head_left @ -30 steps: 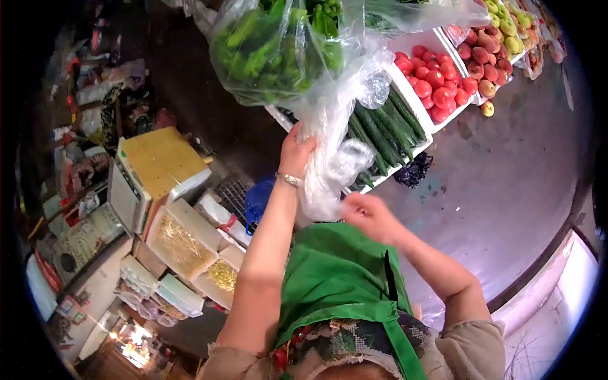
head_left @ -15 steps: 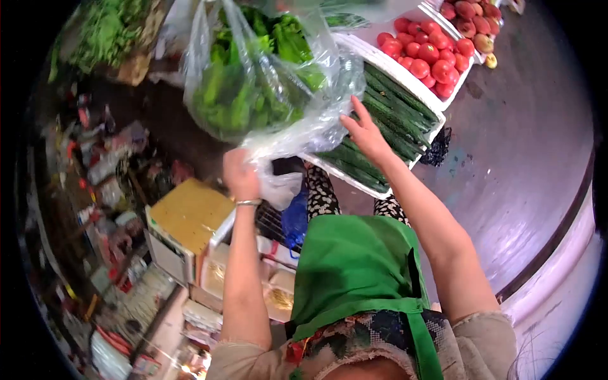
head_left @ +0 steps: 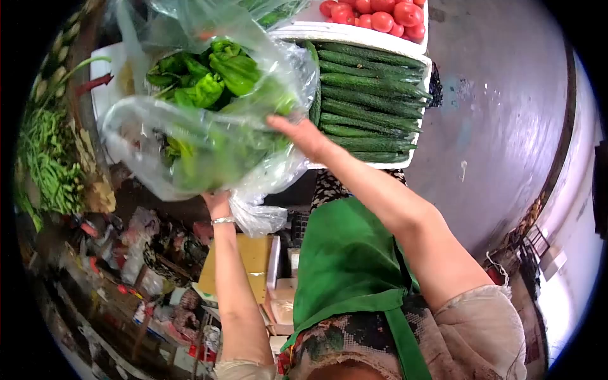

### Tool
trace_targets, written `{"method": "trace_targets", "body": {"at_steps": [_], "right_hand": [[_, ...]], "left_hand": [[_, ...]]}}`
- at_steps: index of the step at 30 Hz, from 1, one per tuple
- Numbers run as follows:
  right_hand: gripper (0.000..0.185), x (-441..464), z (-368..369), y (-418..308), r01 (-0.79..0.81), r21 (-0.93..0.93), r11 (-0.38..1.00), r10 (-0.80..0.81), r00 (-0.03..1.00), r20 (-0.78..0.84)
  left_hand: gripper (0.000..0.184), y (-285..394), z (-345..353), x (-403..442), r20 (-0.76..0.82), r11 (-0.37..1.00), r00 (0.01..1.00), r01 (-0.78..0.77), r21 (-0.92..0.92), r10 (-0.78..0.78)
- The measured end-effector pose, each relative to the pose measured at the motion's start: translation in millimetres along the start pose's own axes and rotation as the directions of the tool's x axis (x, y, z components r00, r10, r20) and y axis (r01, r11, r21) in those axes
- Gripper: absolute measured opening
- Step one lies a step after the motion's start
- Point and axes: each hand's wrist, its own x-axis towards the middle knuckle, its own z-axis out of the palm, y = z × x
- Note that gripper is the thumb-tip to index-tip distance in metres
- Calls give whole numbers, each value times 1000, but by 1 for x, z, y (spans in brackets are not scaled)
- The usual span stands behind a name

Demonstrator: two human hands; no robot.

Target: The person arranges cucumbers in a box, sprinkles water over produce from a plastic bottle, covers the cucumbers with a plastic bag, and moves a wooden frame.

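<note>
A large clear plastic bag (head_left: 136,120) with green peppers (head_left: 234,71) inside spreads across the upper left of the view. My left hand (head_left: 217,201) is at the bag's lower edge, closed on the plastic, its fingers mostly hidden by the film. Beside that wrist hangs a bunched end of the bag. At the bag's right side, my right hand (head_left: 303,136) grips the plastic, one digit pointing left over the peppers and the others hard to see. Just right of this hand lie long green cucumbers (head_left: 373,95) in a white foam box (head_left: 420,114).
Tomatoes (head_left: 382,21) fill another white box behind the cucumbers. Leafy greens (head_left: 54,164) lie at the far left. Below them is a clutter of bags and small items (head_left: 152,253), near a yellow-topped box (head_left: 234,263). A green apron (head_left: 348,259) covers my front.
The bag has shifted left and down in view, showing more peppers through its mouth. My right hand has moved left from above the cucumbers onto the bag. The view has turned.
</note>
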Motion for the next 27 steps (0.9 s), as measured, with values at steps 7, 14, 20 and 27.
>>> {"method": "trace_targets", "body": {"at_steps": [7,14,20,27], "right_hand": [[46,1,63,6,186,34,982,-186,982,9],[47,34,42,19,75,12,997,-74,997,-13],[50,32,24,15,108,-11,994,-108,994,3],[90,4,-1,19,83,-11,996,-83,996,18]], "left_hand": [[47,43,-11,4,78,999,996,-32,10,31],[40,37,11,25,-102,962,995,33,272,-5],[32,27,2,20,180,996,982,-68,51,58],[41,6,-53,34,76,725,977,-200,659,200]]}}
